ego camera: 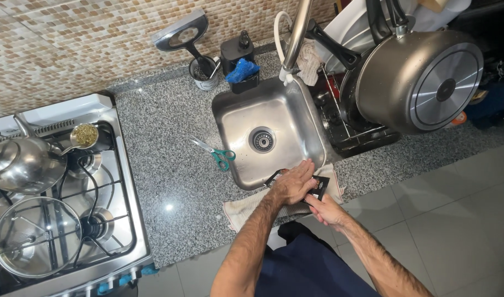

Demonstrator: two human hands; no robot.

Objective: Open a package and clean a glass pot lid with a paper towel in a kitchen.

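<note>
Where granite counter [175, 181] meets sink [235, 118], hands [307, 192] grip a black packet [319, 186].

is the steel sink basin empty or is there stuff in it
Empty: the square stainless steel sink basin shows bare metal around its round drain.

Black packet [319, 186] — flat (sink's front edge)

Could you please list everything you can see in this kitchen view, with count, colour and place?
packet: one, black, held over the sink's front edge
sink: one, steel, centre
cloth: one, beige, counter edge under the hands
scissors: one, green-handled, left of sink
pot: one, grey, on the rack, right
kettle: one, steel, on the stove, left
glass lid: one, clear, on the stove front
left hand: on the packet
right hand: gripping the packet
</note>
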